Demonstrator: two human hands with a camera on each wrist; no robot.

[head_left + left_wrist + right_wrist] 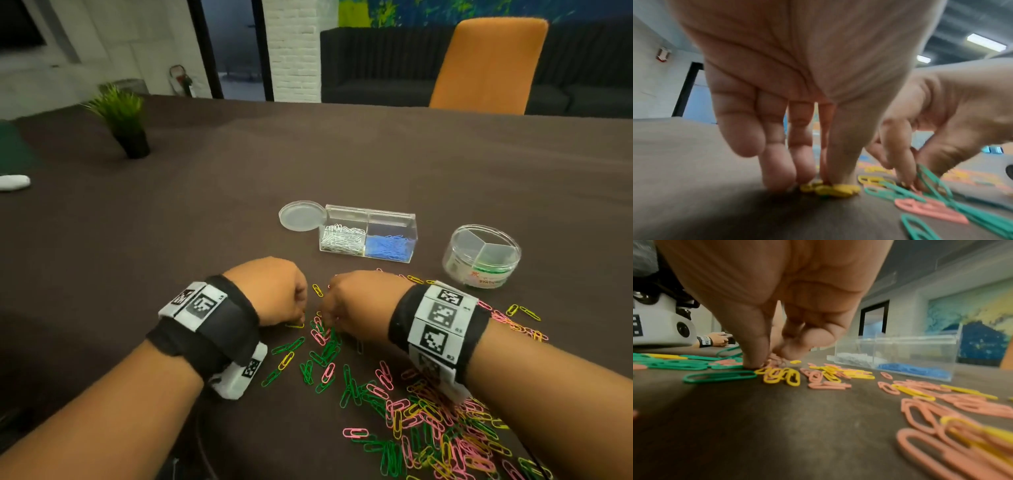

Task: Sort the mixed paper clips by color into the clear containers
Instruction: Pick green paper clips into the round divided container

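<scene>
Green, pink and yellow paper clips lie scattered on the brown table. My left hand points its fingers down, and thumb and fingertips pinch a small bunch of yellow clips against the table. Right beside it, my right hand pinches green clips between thumb and fingers, one end lifted. Behind the hands stands a clear two-part box holding white and blue clips. A round divided container stands to its right.
A round clear lid lies left of the box. At the far left stand a potted plant and a white object. An orange chair is behind the table. Another person's hand shows far off.
</scene>
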